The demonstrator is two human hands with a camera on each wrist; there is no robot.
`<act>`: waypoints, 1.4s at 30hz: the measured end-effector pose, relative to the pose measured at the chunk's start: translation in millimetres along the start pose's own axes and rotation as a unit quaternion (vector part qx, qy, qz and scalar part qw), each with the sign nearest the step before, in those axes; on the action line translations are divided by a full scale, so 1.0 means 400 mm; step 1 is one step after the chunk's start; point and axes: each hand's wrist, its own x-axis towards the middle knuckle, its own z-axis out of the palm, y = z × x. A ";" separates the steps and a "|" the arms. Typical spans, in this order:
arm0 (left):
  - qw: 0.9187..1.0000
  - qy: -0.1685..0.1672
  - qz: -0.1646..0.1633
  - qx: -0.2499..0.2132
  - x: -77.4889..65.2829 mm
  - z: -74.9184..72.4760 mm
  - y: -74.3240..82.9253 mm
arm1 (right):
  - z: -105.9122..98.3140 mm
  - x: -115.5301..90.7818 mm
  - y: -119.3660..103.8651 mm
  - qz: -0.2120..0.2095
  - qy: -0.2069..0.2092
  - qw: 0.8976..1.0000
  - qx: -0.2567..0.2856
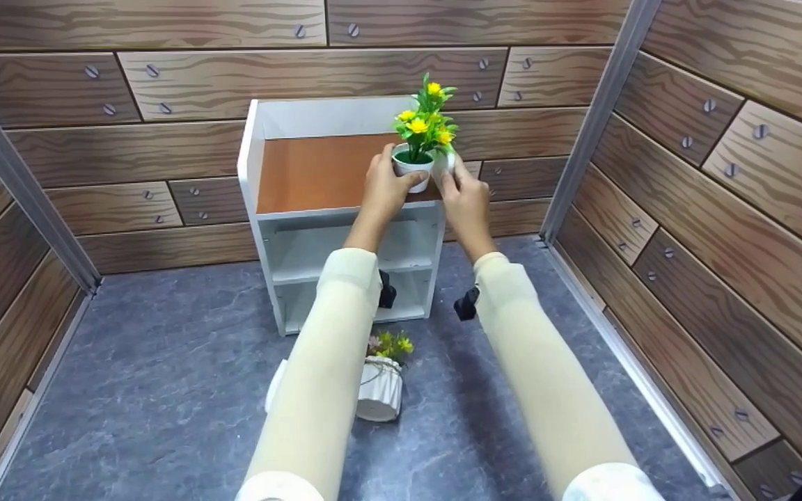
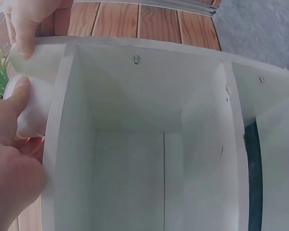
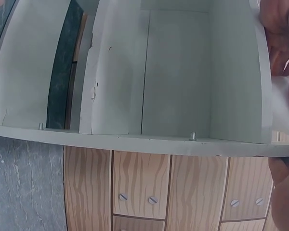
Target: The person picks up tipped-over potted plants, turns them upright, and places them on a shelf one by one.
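My left hand grips a small white pot holding a green plant with yellow flowers. The pot is upright at the right front corner of a white shelf unit's brown top. In the left wrist view, the left thumb lies across the pot's side. My right hand holds the unit's right side panel at its upper edge, close beside the pot. The right wrist view shows right-hand fingers on the panel's outer side.
Below the top are open white compartments. On the floor in front, a white ribbed pot with flowers lies on its side. Another white object is partly hidden by the left forearm. Wood-patterned walls stand behind and at both sides.
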 end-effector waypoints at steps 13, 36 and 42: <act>1.000 -0.009 -0.004 0.004 0.010 -0.016 -0.010 | 0.020 -0.004 -0.011 -0.007 0.003 1.000 -0.009; 0.997 0.010 0.024 -0.073 -0.028 -0.055 -0.029 | 0.018 -0.005 -0.006 -0.013 0.011 1.000 -0.015; 0.993 0.001 0.062 -0.105 -0.083 -0.079 -0.041 | 0.003 -0.006 0.002 -0.009 0.020 1.000 -0.012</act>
